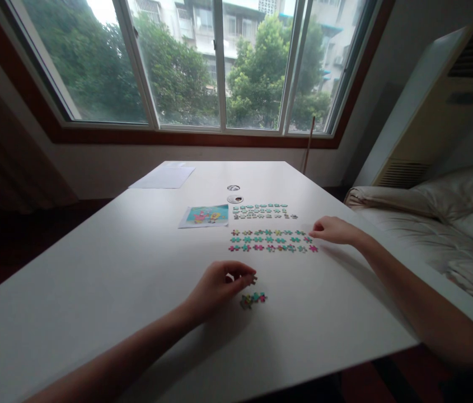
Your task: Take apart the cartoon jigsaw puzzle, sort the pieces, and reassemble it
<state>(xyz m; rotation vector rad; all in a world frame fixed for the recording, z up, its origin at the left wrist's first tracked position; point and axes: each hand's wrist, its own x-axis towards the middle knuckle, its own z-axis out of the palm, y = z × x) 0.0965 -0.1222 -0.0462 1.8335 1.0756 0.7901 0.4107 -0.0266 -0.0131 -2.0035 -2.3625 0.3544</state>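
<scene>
Puzzle piece [254, 279], knobbed, between left fingers [242, 272].

White table [93, 280] bears puzzle pieces [272, 240], a picture sheet [205, 215], perhaps paper [163, 177].

Table [135, 268]: finished in plain white. Pieces [272, 240]: coloured teal, pink and yellow. Picture [205, 215]: turquoise ground, printed with yellow and pink figures. Sofa [450, 212]: cream.

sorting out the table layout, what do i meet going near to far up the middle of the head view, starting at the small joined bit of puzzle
small joined cluster of pieces → near rows of loose pieces → far rows of loose pieces → round disc → white sheet of paper → window
</scene>
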